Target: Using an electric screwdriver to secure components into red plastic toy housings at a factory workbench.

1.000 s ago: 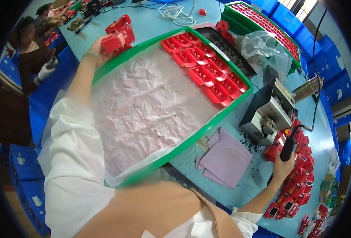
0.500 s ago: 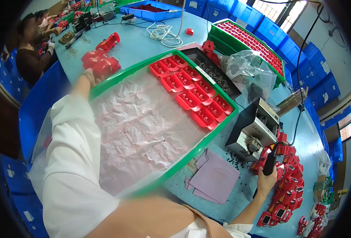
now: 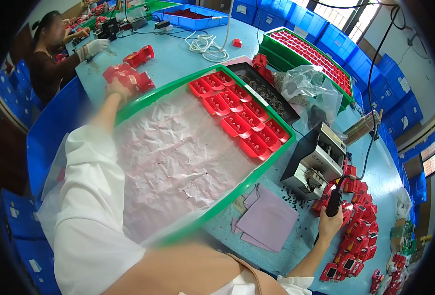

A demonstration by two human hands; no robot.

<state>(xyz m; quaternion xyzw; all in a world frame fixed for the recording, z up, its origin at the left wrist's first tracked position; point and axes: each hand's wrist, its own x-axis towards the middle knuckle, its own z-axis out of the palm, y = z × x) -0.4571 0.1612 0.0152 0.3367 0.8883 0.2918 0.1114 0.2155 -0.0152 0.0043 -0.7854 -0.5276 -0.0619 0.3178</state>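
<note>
The left hand (image 3: 119,90) still clasps red plastic housings (image 3: 129,73) just beyond the green-rimmed tray (image 3: 289,143), the right hand (image 3: 330,223) a black corded tool (image 3: 334,202), as a co-worker's white-gloved hand (image 3: 97,45) newly reaches over the blue table (image 3: 178,53); handling appears unfinished.

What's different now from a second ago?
The other worker's gloved hand moved right, out over the blue table. The camera view shifted too, so the table's things sit lower and a bit left in the picture. The left hand is still at the red pieces, and the right hand still holds the black-handled tool.
</note>
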